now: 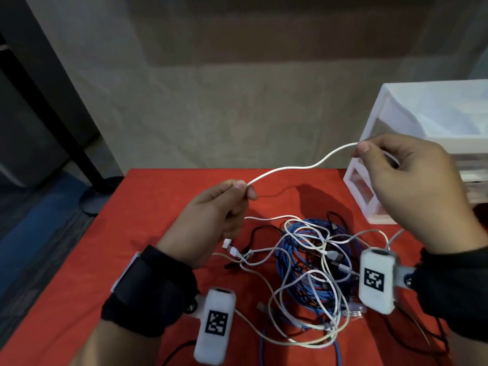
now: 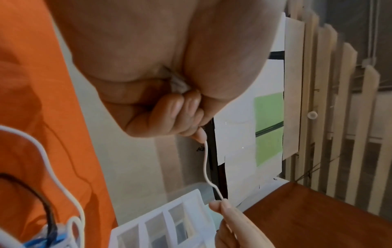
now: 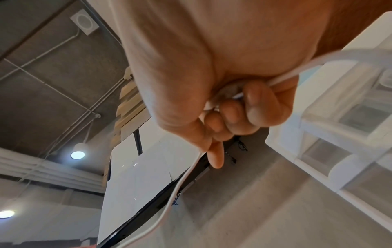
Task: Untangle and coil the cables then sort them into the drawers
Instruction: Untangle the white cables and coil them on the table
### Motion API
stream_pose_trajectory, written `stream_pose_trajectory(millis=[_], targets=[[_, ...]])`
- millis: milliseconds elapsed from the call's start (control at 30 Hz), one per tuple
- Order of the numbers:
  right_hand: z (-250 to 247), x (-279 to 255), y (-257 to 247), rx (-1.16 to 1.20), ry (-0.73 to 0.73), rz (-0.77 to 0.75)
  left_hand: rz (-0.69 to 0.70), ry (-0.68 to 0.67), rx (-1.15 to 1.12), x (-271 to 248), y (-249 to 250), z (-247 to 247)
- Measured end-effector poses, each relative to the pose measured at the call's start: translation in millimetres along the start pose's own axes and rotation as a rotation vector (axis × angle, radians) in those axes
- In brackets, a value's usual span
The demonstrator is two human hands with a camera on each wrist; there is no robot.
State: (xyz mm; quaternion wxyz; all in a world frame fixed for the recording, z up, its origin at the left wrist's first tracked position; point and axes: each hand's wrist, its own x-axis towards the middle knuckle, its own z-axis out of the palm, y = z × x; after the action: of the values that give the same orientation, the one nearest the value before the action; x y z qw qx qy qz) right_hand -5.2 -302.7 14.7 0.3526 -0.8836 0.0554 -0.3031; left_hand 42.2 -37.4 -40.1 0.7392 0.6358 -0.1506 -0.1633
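Pinching a white cable (image 1: pixel 290 169) between thumb and forefinger, the left hand (image 1: pixel 211 220) and right hand (image 1: pixel 412 186) hold it raised above the tangle (image 1: pixel 311 262) on the red cloth (image 1: pixel 148 212), beside the drawers (image 1: pixel 412 143).

The left hand (image 2: pixel 169 94) fills the top of the picture, fingers curled into the palm, pinching a white cable (image 2: pixel 205 166) at its lower edge. The cable hangs in a loose wave down to the fingertips of the right hand (image 2: pixel 231 223), which pinch it just beside the white drawer unit (image 2: pixel 161 223). Left of the drawer unit lies an orange cloth (image 2: pixel 42 117) with white, black and blue cables (image 2: pixel 53 231) bunched at its lower corner. Right of the unit is a brown wooden surface (image 2: pixel 318 214).
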Motion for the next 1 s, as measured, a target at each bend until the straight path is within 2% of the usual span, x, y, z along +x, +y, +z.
stream_pose_trajectory(millis=[233,467,533,633,700,767,833,933,1000], targets=[[1.9,-2.7,1.1,-0.051,-0.083,-0.014,0.032,0.004,-0.05,-0.7,-0.5,3.0],[11.3,-6.1,-1.2,-0.109,-0.253,-0.04,0.039,-0.028,-0.084,-2.0,4.7,8.1],[15.1,-5.5,-0.8,-0.045,-0.253,-0.036,-0.009,-0.046,-0.158,-0.2,5.2,5.6],[14.8,-4.7,-4.6,0.014,-0.13,-0.108,0.001,-0.102,-0.347,1.6,6.8,-1.2],[7.9,-5.9,-12.8,0.13,-0.104,-0.129,0.044,-0.157,-0.433,-1.5,6.7,-1.8],[2.5,-9.5,-23.6,0.351,-0.175,-0.117,0.069,-0.193,-0.469,-2.5,7.6,5.6],[3.0,-13.8,-34.9,0.58,-0.277,-0.101,0.086,-0.171,-0.321,-5.2,11.3,25.7],[11.2,-19.9,-42.5,0.894,-0.434,-0.036,0.21,-0.158,0.066,-7.1,3.6,57.6],[12.8,-20.1,-43.3,0.995,-0.443,0.04,0.279,-0.161,0.102,-10.0,-3.2,62.6]])
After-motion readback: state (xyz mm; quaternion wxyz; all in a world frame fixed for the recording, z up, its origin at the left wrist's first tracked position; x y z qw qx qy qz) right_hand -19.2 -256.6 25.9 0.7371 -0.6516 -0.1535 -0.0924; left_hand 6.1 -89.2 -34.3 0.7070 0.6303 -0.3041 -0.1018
